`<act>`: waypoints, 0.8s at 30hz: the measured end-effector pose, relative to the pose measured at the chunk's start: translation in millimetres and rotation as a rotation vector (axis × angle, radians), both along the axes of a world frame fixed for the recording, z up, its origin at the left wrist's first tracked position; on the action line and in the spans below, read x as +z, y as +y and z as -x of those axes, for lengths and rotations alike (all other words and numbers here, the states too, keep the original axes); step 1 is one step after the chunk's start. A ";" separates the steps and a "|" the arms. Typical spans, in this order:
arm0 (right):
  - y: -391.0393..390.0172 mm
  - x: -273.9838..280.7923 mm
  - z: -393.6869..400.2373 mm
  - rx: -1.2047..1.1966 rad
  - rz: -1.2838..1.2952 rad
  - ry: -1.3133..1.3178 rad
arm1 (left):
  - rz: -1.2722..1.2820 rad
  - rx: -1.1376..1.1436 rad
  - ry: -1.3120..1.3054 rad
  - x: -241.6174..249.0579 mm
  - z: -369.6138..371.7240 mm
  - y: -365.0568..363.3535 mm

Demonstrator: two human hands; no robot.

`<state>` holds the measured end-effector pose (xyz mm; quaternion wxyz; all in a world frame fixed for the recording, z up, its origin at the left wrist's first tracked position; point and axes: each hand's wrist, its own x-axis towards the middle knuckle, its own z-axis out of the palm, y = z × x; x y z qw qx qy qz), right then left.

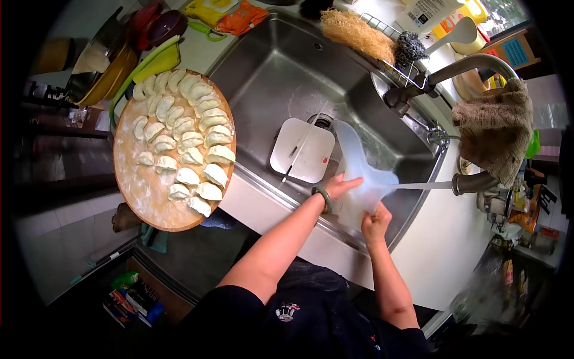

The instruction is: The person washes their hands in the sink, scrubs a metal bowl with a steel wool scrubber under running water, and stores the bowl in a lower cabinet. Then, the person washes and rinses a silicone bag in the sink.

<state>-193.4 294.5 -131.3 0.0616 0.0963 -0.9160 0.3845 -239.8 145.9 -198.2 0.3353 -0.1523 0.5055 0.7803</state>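
My left hand (342, 188), with a green bangle (324, 200) at its wrist, grips a soft translucent sheet (359, 160), whitish and limp like silicone. The fingers are partly hidden by it. My right hand (376, 222) is closed on the sheet's near right edge. A stream of water (423, 186) runs from the tap (474, 183) onto the sheet, which hangs over the sink (257, 102). Beside it in the sink, a white square dish (311, 157) lies near the drain (323, 121), with a thin stick (295, 154) across it.
A round wooden board (140, 191) with several rows of floured dumplings (191, 139) stands left of the sink. At the back are a loofah (357, 33), a wire rack (382, 27) and a scourer (410, 48). A brown cloth (496, 131) hangs over the tap's pipe.
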 end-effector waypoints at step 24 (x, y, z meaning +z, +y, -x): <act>-10.9 -20.5 70.5 -0.386 0.662 -0.690 | 0.443 0.282 0.447 26.7 -13.8 -9.2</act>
